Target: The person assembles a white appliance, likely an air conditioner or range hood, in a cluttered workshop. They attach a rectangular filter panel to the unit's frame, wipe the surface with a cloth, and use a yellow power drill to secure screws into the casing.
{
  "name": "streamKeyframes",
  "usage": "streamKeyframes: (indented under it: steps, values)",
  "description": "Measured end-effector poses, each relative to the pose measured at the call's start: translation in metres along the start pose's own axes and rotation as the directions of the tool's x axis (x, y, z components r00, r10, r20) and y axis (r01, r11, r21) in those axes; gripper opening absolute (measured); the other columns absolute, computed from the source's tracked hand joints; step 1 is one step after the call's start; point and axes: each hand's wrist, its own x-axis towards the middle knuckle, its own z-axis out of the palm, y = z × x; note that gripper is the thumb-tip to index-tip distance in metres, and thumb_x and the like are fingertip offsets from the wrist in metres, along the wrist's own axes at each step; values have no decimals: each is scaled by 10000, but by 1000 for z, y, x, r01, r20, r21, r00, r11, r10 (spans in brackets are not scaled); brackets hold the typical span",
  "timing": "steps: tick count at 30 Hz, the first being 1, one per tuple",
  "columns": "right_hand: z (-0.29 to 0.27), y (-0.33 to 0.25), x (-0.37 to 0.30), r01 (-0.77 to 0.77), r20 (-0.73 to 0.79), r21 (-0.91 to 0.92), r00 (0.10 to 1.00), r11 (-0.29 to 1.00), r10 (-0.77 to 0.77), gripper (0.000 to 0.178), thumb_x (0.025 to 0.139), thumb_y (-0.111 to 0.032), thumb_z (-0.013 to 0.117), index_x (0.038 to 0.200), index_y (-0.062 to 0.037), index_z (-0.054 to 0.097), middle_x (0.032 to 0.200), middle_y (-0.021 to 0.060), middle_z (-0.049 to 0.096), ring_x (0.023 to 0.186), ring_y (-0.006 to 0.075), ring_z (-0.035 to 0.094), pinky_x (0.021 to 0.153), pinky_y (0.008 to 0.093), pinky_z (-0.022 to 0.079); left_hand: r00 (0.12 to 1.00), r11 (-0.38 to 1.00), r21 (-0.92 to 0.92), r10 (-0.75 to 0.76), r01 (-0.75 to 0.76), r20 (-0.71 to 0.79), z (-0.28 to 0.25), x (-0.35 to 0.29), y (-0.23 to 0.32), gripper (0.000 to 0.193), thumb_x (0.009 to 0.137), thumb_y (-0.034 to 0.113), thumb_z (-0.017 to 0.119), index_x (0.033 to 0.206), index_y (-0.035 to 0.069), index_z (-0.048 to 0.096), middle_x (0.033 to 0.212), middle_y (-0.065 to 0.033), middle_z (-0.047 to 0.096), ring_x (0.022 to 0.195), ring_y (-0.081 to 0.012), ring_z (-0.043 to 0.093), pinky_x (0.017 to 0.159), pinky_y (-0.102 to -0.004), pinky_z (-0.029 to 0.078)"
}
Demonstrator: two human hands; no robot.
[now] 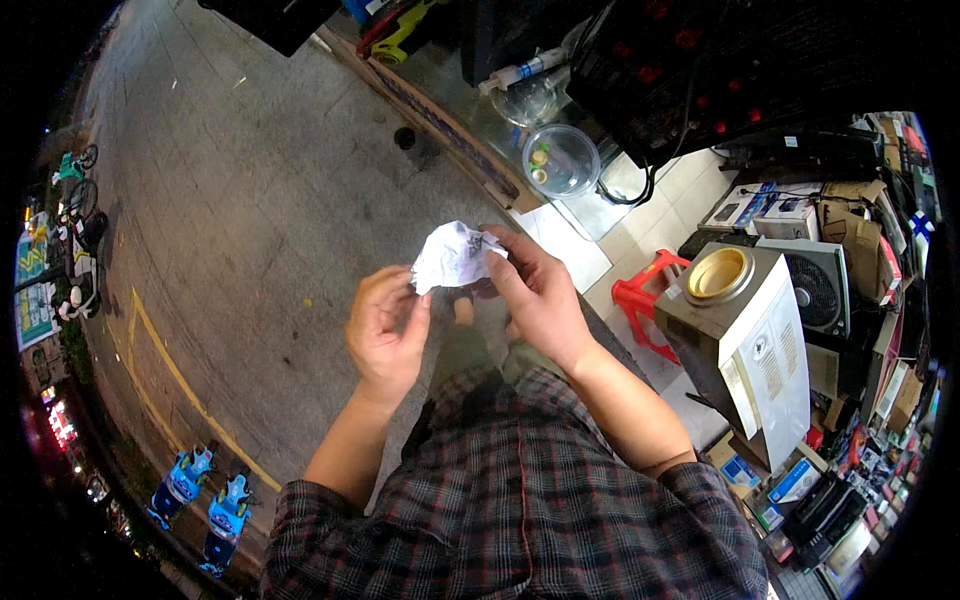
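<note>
A crumpled piece of white paper (448,256) is held out in front of my body, above the pavement. Its surface is creased, with faint dark marks near the right side. My left hand (385,335) pinches its lower left edge between thumb and fingers. On the other side, my right hand (540,295) grips the right edge, thumb on top and the fingers partly hidden behind.
To my right, a tall water dispenser (745,350) stands beside a red plastic stool (648,300). Boxes and a black fan unit (815,285) crowd behind it. Ahead, a clear round container (561,162) sits near the doorway sill. Blue scooters (228,518) are parked at far left.
</note>
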Motion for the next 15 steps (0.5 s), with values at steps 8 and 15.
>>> streamKeyframes:
  steps: [8, 15]
  values:
    - [-7, -15, -8, -12, -7, 167, 1000, 986, 13, 547, 1078, -238, 569, 1518, 45, 409, 1097, 112, 703, 878, 123, 676, 737, 274, 539, 997, 983, -176, -64, 56, -41, 4, 32, 5, 359, 970, -107, 611, 1298, 0, 510, 1274, -123, 616, 1105, -208, 682, 961, -352, 587]
    - [-32, 44, -48, -158, 126, -84, 978, 984, 168, 504, 1078, -274, 561, 1460, 44, 474, 1139, 137, 712, 924, 174, 696, 845, 325, 555, 993, 966, -256, -52, 24, -104, 33, 93, -12, 295, 996, -29, 626, 1273, 0, 530, 1222, -137, 633, 1075, -228, 689, 957, -359, 584]
